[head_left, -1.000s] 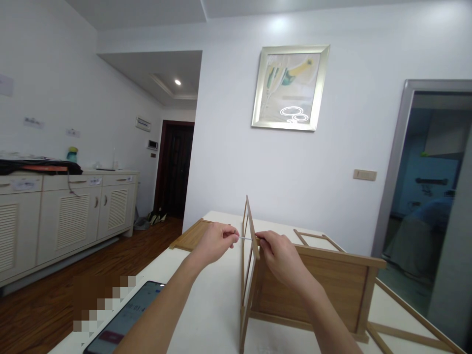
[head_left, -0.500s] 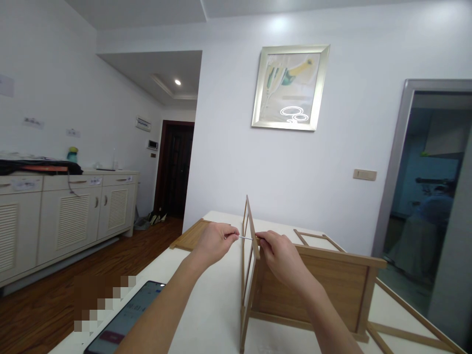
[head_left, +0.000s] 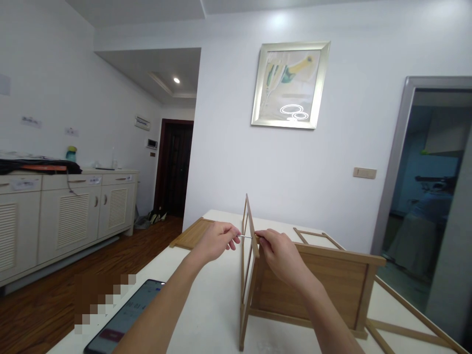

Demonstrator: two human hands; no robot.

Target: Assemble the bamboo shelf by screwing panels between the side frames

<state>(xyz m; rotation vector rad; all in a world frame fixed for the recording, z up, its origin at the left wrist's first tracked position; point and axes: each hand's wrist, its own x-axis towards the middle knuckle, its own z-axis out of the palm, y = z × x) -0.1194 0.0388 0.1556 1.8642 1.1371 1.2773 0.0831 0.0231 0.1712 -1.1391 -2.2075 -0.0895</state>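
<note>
My left hand (head_left: 218, 241) pinches a thin rod (head_left: 246, 237); my right hand (head_left: 279, 250), nearly closed, contents unclear, adjoins the wooden frame (head_left: 250, 216), judged light, stiff, best held by its rails.

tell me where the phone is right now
The phone lies on the white table at the lower left of the head view, partly hidden behind the left forearm.

The single view looks out from the person's head, forward over the white table (head_left: 210, 300) at a low slant. The table's near part lies close below; the left hand (head_left: 219, 241) and right hand (head_left: 278, 250) reach ahead, mid-view. The wall (head_left: 221, 123) stands beyond, the dark door (head_left: 179, 169) farther off.
</note>
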